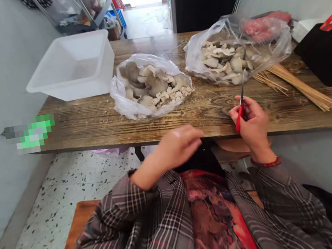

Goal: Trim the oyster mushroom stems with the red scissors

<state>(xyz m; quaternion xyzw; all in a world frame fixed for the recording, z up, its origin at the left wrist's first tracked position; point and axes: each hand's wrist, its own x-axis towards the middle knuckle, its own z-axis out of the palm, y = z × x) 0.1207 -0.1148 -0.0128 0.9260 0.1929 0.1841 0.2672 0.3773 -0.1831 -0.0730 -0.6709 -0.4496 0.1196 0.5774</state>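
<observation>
Close to the table's front edge, my right hand (pixel 253 120) grips a pair of scissors (pixel 240 113) with red handles, the blades pointing up and away. My left hand (pixel 182 144) hovers at the front edge, slightly blurred, its fingers stretched to the right and nothing visible in them. Beyond it lies an open plastic bag (pixel 121 100) with grey-brown oyster mushrooms (pixel 157 84) and small pale cut pieces (pixel 169 96). Past the scissors, a second clear bag (pixel 195 58) contains more oyster mushrooms (pixel 222 62).
A white plastic tub (pixel 103 73) stands at the table's left end. Thin wooden skewers (pixel 304 86) lie on the wooden table (pixel 89 120) at right, near a black box (pixel 320 56) and a red bag (pixel 267 26). Walls flank both sides.
</observation>
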